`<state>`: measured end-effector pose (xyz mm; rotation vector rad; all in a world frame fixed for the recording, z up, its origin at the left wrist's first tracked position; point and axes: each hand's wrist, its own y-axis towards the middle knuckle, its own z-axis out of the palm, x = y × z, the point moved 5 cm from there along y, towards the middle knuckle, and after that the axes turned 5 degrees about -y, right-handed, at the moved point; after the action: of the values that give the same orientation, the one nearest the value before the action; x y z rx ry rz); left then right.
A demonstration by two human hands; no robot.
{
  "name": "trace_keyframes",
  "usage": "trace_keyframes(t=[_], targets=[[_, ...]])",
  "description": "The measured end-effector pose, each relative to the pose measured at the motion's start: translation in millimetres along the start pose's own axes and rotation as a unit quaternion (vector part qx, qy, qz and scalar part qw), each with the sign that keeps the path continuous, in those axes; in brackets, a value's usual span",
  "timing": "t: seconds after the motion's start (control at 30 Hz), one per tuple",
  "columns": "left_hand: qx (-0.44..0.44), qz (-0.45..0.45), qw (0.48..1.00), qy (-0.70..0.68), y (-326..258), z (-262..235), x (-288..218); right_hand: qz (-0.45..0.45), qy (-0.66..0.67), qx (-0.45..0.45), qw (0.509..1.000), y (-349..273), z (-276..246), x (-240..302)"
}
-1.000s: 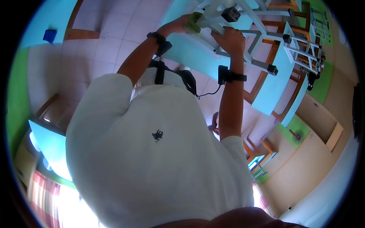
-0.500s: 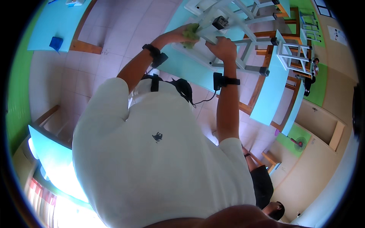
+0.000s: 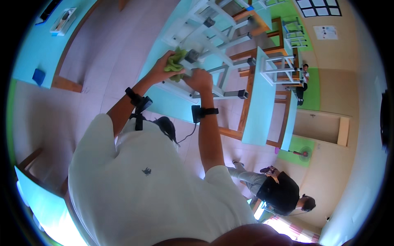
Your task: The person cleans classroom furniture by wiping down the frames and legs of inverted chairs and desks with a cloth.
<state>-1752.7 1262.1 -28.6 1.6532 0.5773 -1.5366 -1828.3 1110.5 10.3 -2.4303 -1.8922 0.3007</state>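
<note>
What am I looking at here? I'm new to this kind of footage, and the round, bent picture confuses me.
There is no machine: a person wears a wide fisheye camera on the head, looking down, so you see their own white shirt and forearms reaching away. The lens bends straight edges near the rim, which is why the room looks curved.

The left hand presses a green cloth against the pale frame of an upturned chair resting on a light blue table. The right hand grips a bar of that frame beside the cloth. Both wrists carry black bands.

More blue tables with upturned chairs stand further back. Another person in dark clothes sits at lower right; their hands are not the wearer's.
</note>
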Motion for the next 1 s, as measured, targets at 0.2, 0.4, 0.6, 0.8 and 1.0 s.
trace_keyframes(t=[0.2, 0.4, 0.6, 0.8, 1.0], targets=[[0.203, 0.058, 0.977, 0.043, 20.8, -1.2, -0.8, -0.002, 0.021, 0.013, 1.0, -0.8, -10.5, 4.0], [0.326, -0.215, 0.919, -0.061, 56.5, -8.2, 23.4, 0.01, 0.028, -0.013, 0.999, -1.1, -6.3, -3.5], [0.367, 0.31, 0.746, 0.462, 86.3, 9.3, 21.1, 0.006, 0.012, 0.016, 1.0, 1.6, -4.4, 0.9], [0.324, 0.262, 0.844, 0.339, 64.3, 1.7, 31.5, 0.041, -0.007, 0.068, 0.997, 1.0, -8.8, 2.2], [0.311, 0.084, 0.916, 0.239, 23.5, -7.9, 24.3, 0.124, 0.016, 0.126, 0.984, -1.9, -7.6, -4.6]])
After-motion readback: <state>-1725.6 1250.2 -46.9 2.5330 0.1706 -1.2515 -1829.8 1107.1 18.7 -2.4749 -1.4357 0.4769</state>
